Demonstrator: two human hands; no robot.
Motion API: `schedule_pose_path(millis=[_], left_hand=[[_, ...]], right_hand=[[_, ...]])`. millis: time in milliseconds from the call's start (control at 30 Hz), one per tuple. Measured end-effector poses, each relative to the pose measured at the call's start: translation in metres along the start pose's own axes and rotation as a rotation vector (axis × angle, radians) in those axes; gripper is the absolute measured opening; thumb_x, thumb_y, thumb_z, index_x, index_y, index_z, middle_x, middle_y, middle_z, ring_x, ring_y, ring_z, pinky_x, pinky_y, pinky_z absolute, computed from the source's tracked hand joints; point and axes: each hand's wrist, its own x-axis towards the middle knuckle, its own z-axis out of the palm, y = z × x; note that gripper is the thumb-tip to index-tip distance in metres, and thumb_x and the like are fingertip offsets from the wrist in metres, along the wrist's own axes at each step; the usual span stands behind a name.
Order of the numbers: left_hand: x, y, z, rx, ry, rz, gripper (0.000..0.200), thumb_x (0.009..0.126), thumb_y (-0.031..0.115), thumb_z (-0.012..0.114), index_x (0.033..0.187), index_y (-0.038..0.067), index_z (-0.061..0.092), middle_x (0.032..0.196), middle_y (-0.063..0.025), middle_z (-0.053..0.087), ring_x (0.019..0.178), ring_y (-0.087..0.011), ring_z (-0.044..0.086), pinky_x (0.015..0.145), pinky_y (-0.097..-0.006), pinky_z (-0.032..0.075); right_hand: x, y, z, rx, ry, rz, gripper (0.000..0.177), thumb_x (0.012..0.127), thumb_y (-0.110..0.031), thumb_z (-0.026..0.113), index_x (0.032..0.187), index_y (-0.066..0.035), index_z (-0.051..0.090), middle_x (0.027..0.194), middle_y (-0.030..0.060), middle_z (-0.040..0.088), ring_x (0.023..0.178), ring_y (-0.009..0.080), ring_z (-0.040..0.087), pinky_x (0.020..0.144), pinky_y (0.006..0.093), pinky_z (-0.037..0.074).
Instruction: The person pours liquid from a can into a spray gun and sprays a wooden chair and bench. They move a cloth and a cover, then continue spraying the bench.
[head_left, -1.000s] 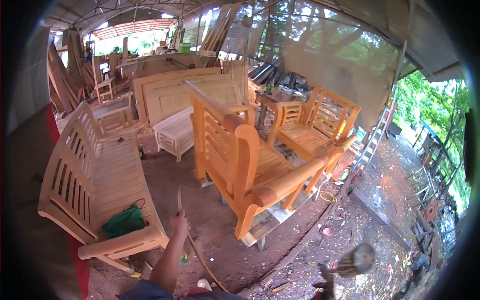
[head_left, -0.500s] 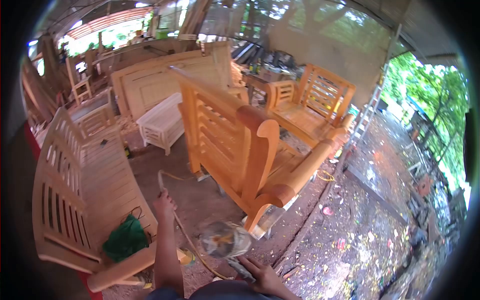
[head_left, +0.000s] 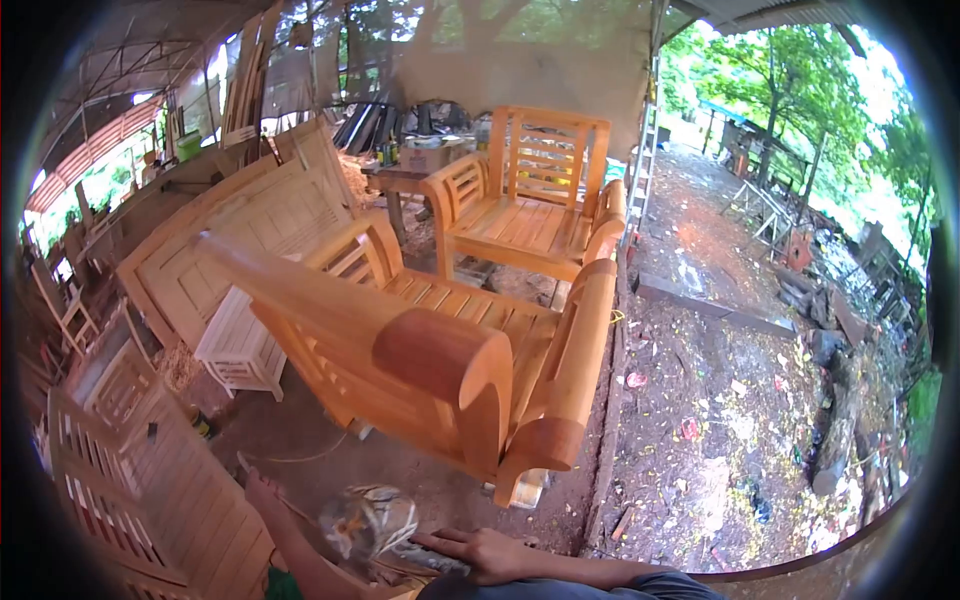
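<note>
At the bottom of the view, my right hand (head_left: 490,555) is closed on what looks like a spray gun (head_left: 425,558), partly hidden by the fingers. Its cup (head_left: 368,520) is cloudy and blurred. My left hand (head_left: 263,495), farther left, is wrapped around a thin air hose (head_left: 243,463). Just ahead of both hands stands a glossy orange-brown wooden bench (head_left: 410,300), seen from behind and one end, with a thick rolled top rail and darker end pieces. Neither hand touches it. A matching armchair (head_left: 525,215) faces it from beyond.
A pale unfinished slatted bench (head_left: 185,490) lies close on the left. Behind it are a small pale table (head_left: 240,345) and a large panelled headboard (head_left: 240,220). A ladder (head_left: 645,150) leans at the back. Littered dirt ground (head_left: 700,420) stretches to the right.
My view has turned right and come nearer to the orange-brown bench. Both hands now sit lower in view and farther left, still holding the hose and the spray gun.
</note>
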Motion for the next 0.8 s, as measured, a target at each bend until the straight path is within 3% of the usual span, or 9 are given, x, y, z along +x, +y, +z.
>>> schedule_pose_path(millis=[167, 367, 467, 567, 600, 667, 700, 733, 800], left_hand=[[0.021, 0.017, 0.019, -0.043, -0.010, 0.091, 0.026, 0.086, 0.024, 0.056, 0.066, 0.015, 0.042, 0.056, 0.0015, 0.036, 0.038, -0.0107, 0.032, 0.035, -0.0270, 0.029], [0.047, 0.049, 0.047, 0.042, 0.178, 0.141, 0.027, 0.089, 0.027, 0.056, 0.069, 0.016, 0.042, 0.059, 0.0042, 0.034, 0.045, -0.0093, 0.034, 0.038, -0.0251, 0.028], [0.072, 0.056, 0.041, 0.002, 0.026, 0.174, 0.023, 0.089, 0.028, 0.056, 0.073, 0.013, 0.050, 0.060, 0.0038, 0.038, 0.046, -0.0082, 0.038, 0.040, -0.0247, 0.032], [0.128, 0.060, 0.025, 0.024, -0.023, 0.102, 0.021, 0.085, 0.026, 0.059, 0.084, 0.005, 0.060, 0.065, -0.0030, 0.052, 0.054, -0.0179, 0.052, 0.049, -0.0303, 0.044], [0.194, 0.041, 0.002, 0.377, -0.031, 0.516, 0.023, 0.084, 0.025, 0.060, 0.092, 0.004, 0.061, 0.073, -0.0072, 0.058, 0.063, -0.0241, 0.056, 0.056, -0.0345, 0.047], [0.294, -0.008, -0.030, 0.941, 0.068, 0.983, 0.030, 0.081, 0.024, 0.061, 0.102, 0.003, 0.062, 0.086, -0.0137, 0.065, 0.077, -0.0346, 0.061, 0.068, -0.0417, 0.049], [0.320, -0.005, -0.033, 1.142, 0.161, 1.031, 0.032, 0.079, 0.024, 0.062, 0.104, 0.004, 0.061, 0.092, -0.0161, 0.066, 0.083, -0.0388, 0.061, 0.072, -0.0447, 0.049], [0.248, 0.048, 0.002, 1.035, 0.108, 1.070, 0.022, 0.083, 0.022, 0.060, 0.099, 0.007, 0.064, 0.085, -0.0114, 0.065, 0.077, -0.0300, 0.062, 0.063, -0.0392, 0.049], [0.227, 0.100, 0.037, 0.349, 0.014, 0.452, 0.016, 0.089, 0.022, 0.057, 0.095, 0.008, 0.064, 0.065, 0.0001, 0.050, 0.056, -0.0130, 0.049, 0.047, -0.0294, 0.039]], right_hand=[[0.050, 0.018, -0.022, -0.007, -0.086, -0.002, 0.089, 0.062, -0.011, 0.056, 0.146, -0.010, 0.025, 0.132, 0.0207, 0.047, 0.091, 0.0433, 0.059, 0.080, 0.0468, 0.050], [0.099, 0.042, -0.024, 0.080, -0.069, -0.109, 0.090, 0.060, -0.008, 0.054, 0.145, -0.007, 0.026, 0.133, 0.0223, 0.046, 0.093, 0.0448, 0.058, 0.082, 0.0464, 0.049], [0.131, 0.046, -0.021, 0.074, -0.111, -0.102, 0.091, 0.058, -0.009, 0.055, 0.145, -0.006, 0.027, 0.132, 0.0234, 0.046, 0.094, 0.0450, 0.058, 0.083, 0.0458, 0.049], [0.167, 0.051, -0.015, 0.095, -0.117, -0.110, 0.090, 0.058, -0.010, 0.057, 0.144, -0.006, 0.029, 0.132, 0.0240, 0.046, 0.098, 0.0443, 0.057, 0.084, 0.0444, 0.049], [0.181, 0.053, -0.012, 0.111, -0.126, -0.119, 0.089, 0.058, -0.010, 0.057, 0.143, -0.005, 0.031, 0.132, 0.0241, 0.046, 0.100, 0.0439, 0.057, 0.085, 0.0438, 0.049], [0.215, 0.060, -0.007, 0.109, -0.117, -0.151, 0.082, 0.061, -0.008, 0.058, 0.140, -0.004, 0.036, 0.132, 0.0237, 0.047, 0.103, 0.0425, 0.057, 0.086, 0.0426, 0.049], [0.236, 0.064, -0.004, 0.108, -0.132, -0.172, 0.078, 0.063, -0.008, 0.059, 0.139, -0.004, 0.039, 0.132, 0.0235, 0.047, 0.105, 0.0418, 0.057, 0.086, 0.0420, 0.049], [0.257, 0.066, 0.004, 0.099, -0.129, -0.146, 0.074, 0.066, -0.007, 0.059, 0.137, -0.003, 0.041, 0.131, 0.0234, 0.048, 0.106, 0.0412, 0.057, 0.087, 0.0413, 0.048], [0.305, 0.063, 0.022, 0.072, -0.108, -0.090, 0.065, 0.070, -0.005, 0.060, 0.133, -0.002, 0.045, 0.130, 0.0231, 0.049, 0.107, 0.0402, 0.057, 0.087, 0.0398, 0.048]])
